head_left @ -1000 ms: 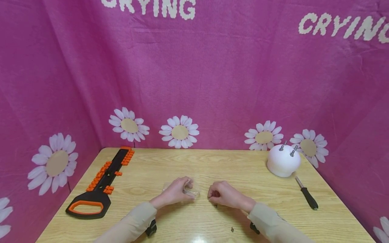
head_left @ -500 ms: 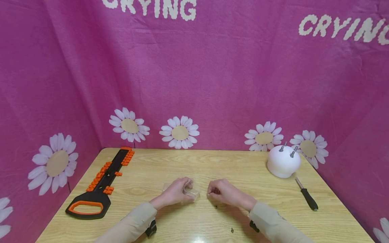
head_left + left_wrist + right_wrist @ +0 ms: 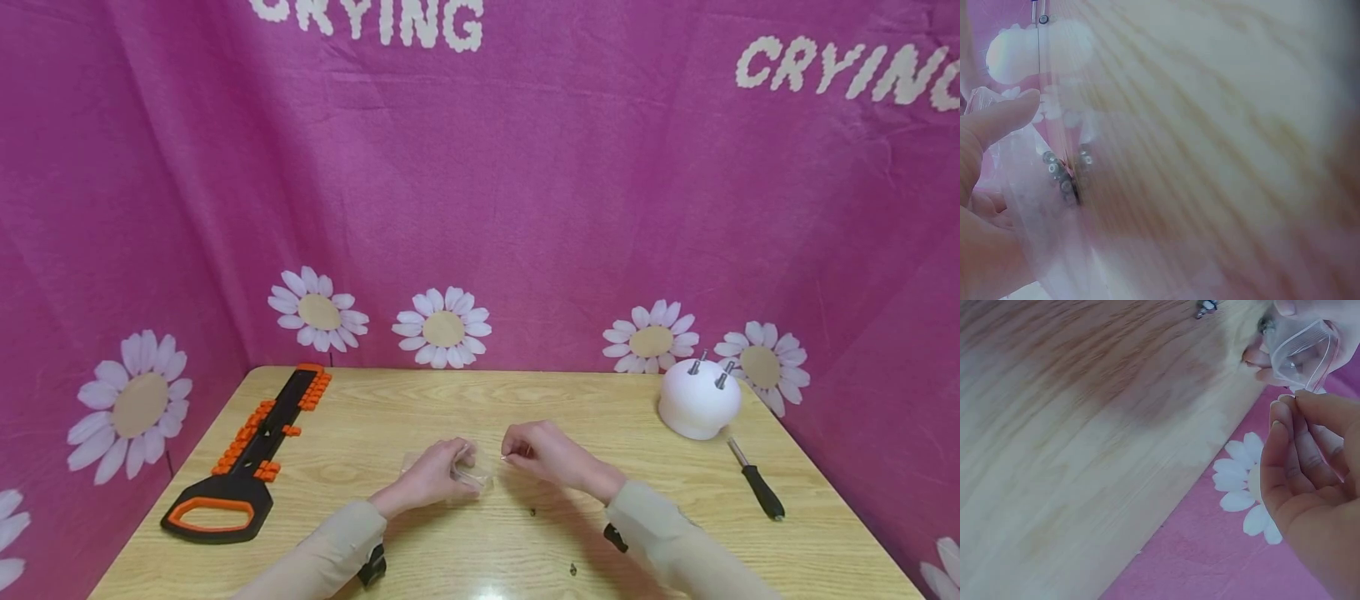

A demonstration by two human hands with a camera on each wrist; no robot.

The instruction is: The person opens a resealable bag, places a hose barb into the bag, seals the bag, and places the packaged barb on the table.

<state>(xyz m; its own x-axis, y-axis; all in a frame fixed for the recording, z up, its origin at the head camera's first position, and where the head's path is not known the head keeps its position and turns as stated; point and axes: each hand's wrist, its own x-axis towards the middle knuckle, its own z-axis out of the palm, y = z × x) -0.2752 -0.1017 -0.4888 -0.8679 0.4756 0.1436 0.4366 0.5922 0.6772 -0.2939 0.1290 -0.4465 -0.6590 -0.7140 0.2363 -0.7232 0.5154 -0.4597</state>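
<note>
In the head view my left hand (image 3: 433, 472) holds a clear zip bag (image 3: 476, 477) near the middle of the table, its fingers curled round it. Small silvery metal fasteners (image 3: 1060, 172) show through the plastic in the left wrist view. Toward the bag's mouth (image 3: 1305, 353) reaches my right hand (image 3: 551, 457), thumb and fingertips pinched together. Anything between those fingertips is too small to make out, and I cannot tell whether they touch the bag. Two small metal pieces lie on the table, one (image 3: 533, 512) below my right hand and another (image 3: 573, 569) nearer the front.
On the left lies a long black tool with an orange-lined handle (image 3: 217, 511) and orange clips. A white rounded object (image 3: 699, 400) with metal pins stands back right. A black-handled screwdriver (image 3: 763, 492) lies in front of it. Pink cloth (image 3: 480, 208) hangs behind the table.
My right hand has risen off the table and moved forward and left, closer to the bag. The small metal piece beneath it is now uncovered. My left hand and the bag stay put.
</note>
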